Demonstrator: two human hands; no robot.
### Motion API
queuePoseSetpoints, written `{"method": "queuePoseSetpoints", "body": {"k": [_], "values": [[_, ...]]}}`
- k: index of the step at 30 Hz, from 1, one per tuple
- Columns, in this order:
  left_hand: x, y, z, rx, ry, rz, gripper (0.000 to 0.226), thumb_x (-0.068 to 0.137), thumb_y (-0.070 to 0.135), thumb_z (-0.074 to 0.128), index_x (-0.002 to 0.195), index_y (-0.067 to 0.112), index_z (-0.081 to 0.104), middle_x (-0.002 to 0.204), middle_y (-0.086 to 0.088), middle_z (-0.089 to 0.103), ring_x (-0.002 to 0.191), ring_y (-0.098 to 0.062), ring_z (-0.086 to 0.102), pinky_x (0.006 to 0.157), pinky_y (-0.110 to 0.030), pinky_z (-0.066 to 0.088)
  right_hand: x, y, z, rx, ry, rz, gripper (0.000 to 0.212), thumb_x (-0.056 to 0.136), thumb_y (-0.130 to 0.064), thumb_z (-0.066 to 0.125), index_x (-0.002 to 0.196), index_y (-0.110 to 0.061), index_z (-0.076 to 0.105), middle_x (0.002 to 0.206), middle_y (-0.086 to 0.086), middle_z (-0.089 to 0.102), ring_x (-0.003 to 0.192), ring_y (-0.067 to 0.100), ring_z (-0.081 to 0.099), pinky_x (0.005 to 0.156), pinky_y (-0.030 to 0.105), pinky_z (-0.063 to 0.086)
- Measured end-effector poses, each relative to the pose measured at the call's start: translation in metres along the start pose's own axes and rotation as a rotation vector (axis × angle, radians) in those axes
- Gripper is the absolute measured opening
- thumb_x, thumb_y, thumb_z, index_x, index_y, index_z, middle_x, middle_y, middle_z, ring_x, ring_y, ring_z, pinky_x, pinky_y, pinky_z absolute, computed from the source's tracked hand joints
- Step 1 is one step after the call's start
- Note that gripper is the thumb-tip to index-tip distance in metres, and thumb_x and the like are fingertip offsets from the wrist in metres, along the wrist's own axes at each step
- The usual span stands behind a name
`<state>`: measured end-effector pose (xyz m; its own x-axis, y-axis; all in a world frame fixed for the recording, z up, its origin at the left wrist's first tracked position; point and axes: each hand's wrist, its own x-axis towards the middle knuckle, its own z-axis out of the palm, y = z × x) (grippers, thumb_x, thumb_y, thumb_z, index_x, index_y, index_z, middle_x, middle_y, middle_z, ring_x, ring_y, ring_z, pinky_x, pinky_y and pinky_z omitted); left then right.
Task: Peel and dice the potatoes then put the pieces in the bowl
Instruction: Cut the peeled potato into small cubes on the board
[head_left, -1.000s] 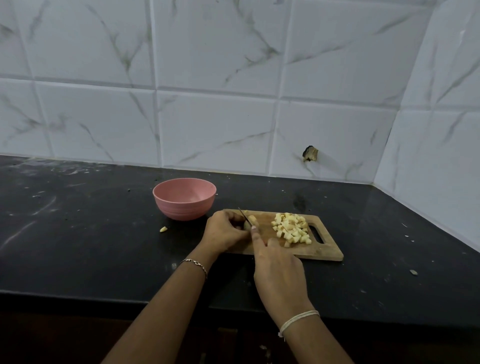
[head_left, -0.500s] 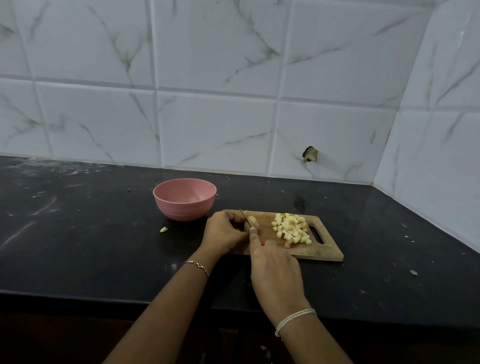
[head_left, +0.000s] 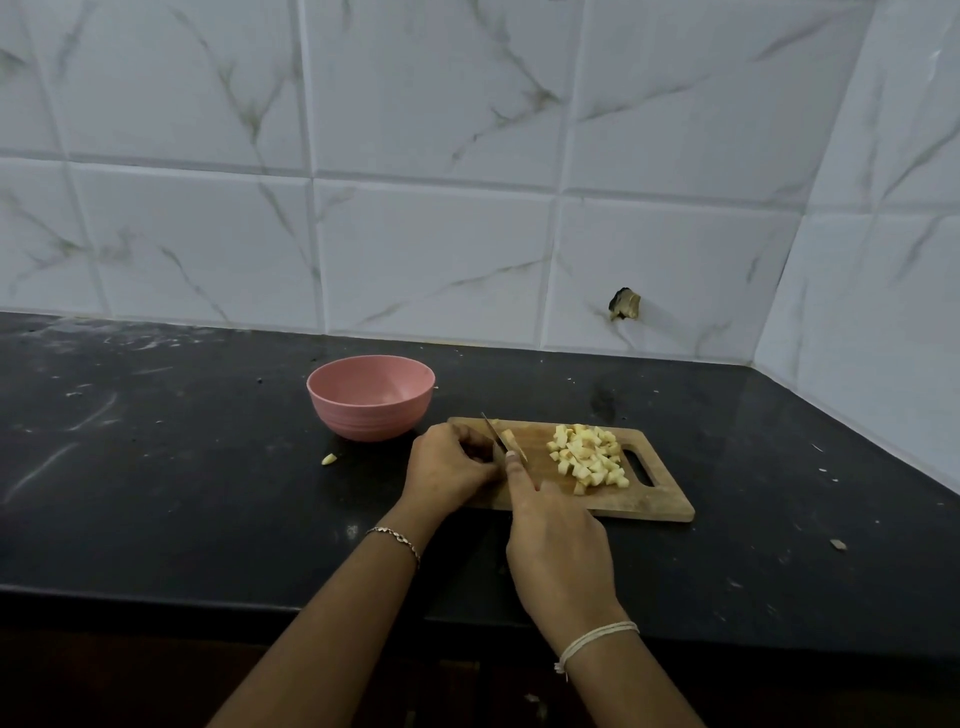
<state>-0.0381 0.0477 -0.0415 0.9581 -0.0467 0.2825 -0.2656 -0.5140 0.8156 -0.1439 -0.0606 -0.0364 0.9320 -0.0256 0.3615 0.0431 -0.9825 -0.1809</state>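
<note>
R hand (head_left: 558, 551) grips knife (head_left: 492, 434), forefinger along the spine. The potato strip (head_left: 511, 441) lies just right of the blade, parallel to it, on the board (head_left: 649, 506). L hand (head_left: 452, 465) fingers curl just left of the blade – can't tell if they pinch potato.

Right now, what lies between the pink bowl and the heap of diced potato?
Head view: the left hand, then the knife and a potato piece beside its blade, on the cutting board.

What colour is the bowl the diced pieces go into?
Pink, plain all over. The bowl shows best in the head view, just left of the cutting board.
</note>
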Motion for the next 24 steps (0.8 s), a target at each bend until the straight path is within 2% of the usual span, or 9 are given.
{"method": "queuePoseSetpoints", "body": {"k": [2, 6, 8, 13, 18, 24], "values": [[-0.001, 0.0, 0.001, -0.033, 0.012, -0.001, 0.026, 0.07, 0.017, 0.085, 0.088, 0.019, 0.065, 0.081, 0.009, 0.068, 0.077, -0.005, 0.065, 0.061, -0.006, 0.045, -0.001, 0.003, 0.003, 0.061, 0.032, 0.032, 0.066, 0.102, -0.018, 0.043, 0.155, -0.028, 0.005, 0.114, 0.0, 0.053, 0.086, 0.01, 0.045, 0.069, 0.023, 0.037], [0.0, 0.002, 0.001, -0.031, -0.041, 0.03, 0.051, 0.069, 0.023, 0.086, 0.11, 0.016, 0.057, 0.103, 0.008, 0.063, 0.097, -0.008, 0.062, 0.079, -0.019, 0.05, -0.002, 0.006, 0.006, 0.132, 0.051, 0.057, 0.063, 0.102, -0.02, 0.041, 0.155, -0.033, 0.009, 0.112, -0.004, 0.053, 0.09, 0.009, 0.049, 0.071, 0.023, 0.039], [0.001, 0.002, 0.0, -0.018, -0.071, 0.038, 0.054, 0.071, 0.024, 0.085, 0.116, 0.017, 0.055, 0.109, 0.007, 0.063, 0.1, -0.008, 0.061, 0.082, -0.021, 0.05, -0.002, 0.008, 0.006, 0.159, 0.052, 0.054, 0.063, 0.102, -0.021, 0.04, 0.155, -0.034, 0.009, 0.11, -0.004, 0.053, 0.09, 0.009, 0.049, 0.071, 0.023, 0.04], [0.002, 0.004, -0.001, -0.058, -0.088, 0.029, 0.058, 0.071, 0.019, 0.085, 0.119, 0.017, 0.052, 0.108, 0.005, 0.064, 0.09, -0.002, 0.061, 0.061, -0.006, 0.046, -0.003, 0.01, 0.004, 0.209, 0.093, 0.049, 0.06, 0.102, -0.02, 0.039, 0.154, -0.036, 0.014, 0.109, -0.005, 0.053, 0.091, 0.009, 0.051, 0.073, 0.023, 0.044], [0.001, 0.001, 0.0, -0.073, -0.023, 0.008, 0.051, 0.068, 0.016, 0.087, 0.111, 0.016, 0.058, 0.099, 0.006, 0.064, 0.077, 0.003, 0.059, 0.062, -0.007, 0.047, -0.001, 0.01, 0.005, 0.27, 0.129, 0.061, 0.057, 0.103, -0.023, 0.041, 0.153, -0.037, 0.019, 0.1, -0.01, 0.049, 0.088, 0.006, 0.05, 0.073, 0.021, 0.044], [0.002, 0.001, -0.003, -0.029, -0.022, 0.018, 0.04, 0.071, 0.016, 0.083, 0.106, 0.015, 0.064, 0.093, 0.007, 0.065, 0.074, 0.003, 0.059, 0.057, -0.002, 0.044, 0.001, 0.012, 0.006, 0.299, 0.124, 0.072, 0.056, 0.102, -0.022, 0.041, 0.153, -0.036, 0.021, 0.105, -0.009, 0.054, 0.092, 0.006, 0.05, 0.073, 0.02, 0.041]]}}
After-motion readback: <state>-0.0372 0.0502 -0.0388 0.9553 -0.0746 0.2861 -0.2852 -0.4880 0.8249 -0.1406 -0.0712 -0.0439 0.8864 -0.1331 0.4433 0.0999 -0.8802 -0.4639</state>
